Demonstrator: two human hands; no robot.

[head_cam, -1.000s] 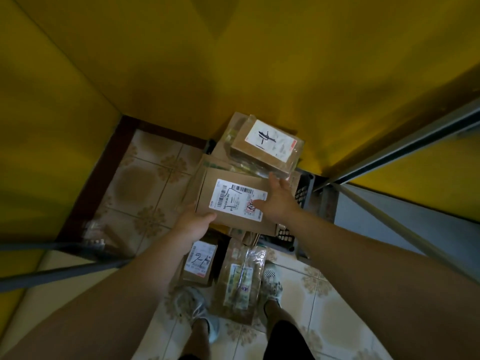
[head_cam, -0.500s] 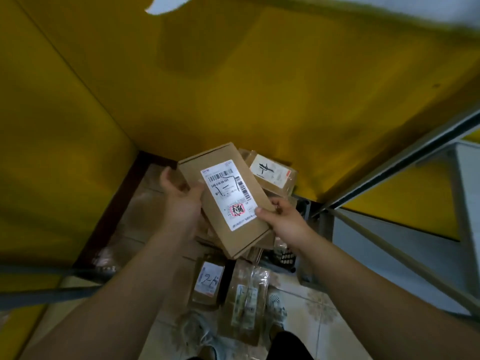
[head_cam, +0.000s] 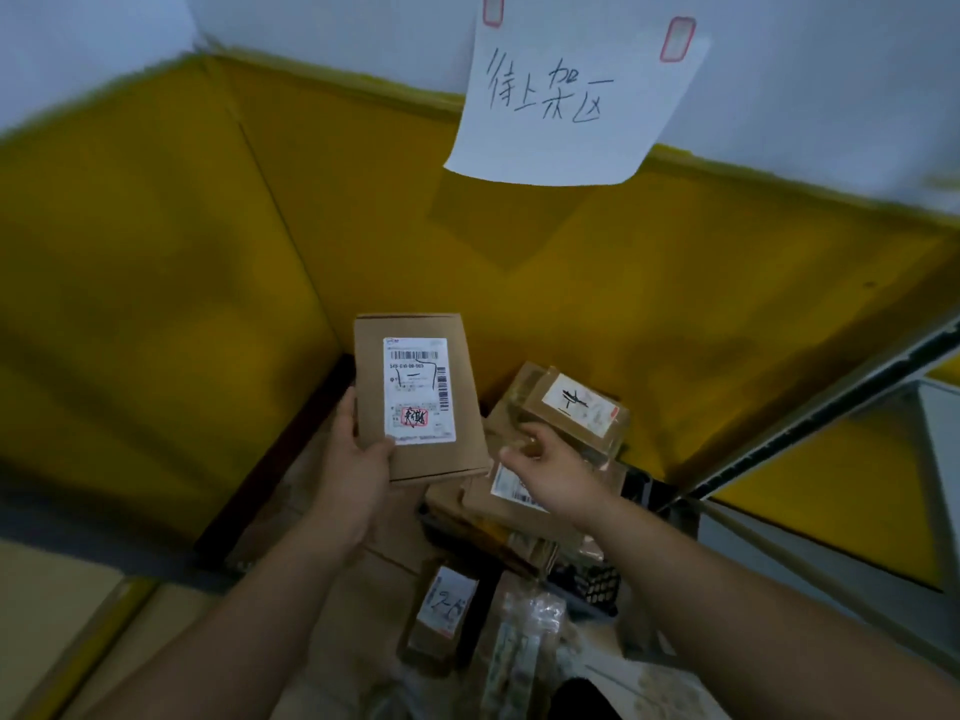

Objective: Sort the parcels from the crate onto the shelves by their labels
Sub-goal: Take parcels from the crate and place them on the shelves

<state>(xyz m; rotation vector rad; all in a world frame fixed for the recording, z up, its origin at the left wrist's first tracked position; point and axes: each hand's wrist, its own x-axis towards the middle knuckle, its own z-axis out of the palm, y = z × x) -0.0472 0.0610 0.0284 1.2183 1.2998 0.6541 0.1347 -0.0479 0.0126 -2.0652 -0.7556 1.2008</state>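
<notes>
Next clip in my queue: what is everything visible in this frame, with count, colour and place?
held box: one, brown, white label, upright in the left hand
stacked parcels: several, brown, piled in the crate; exact count unclear
crate: one, dark, on the floor under the pile
small box: one, brown, white label, on the floor
wrapped parcel: one, clear wrap, beside the small box
paper sign: one, white, handwritten, taped to the wall
shelf frame: grey, at right
left hand: grips the held box
right hand: empty, over the stacked parcels

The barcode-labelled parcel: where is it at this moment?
Head view, centre: the left hand grips the parcel, just left of the right hand and the parcel pile.
</notes>
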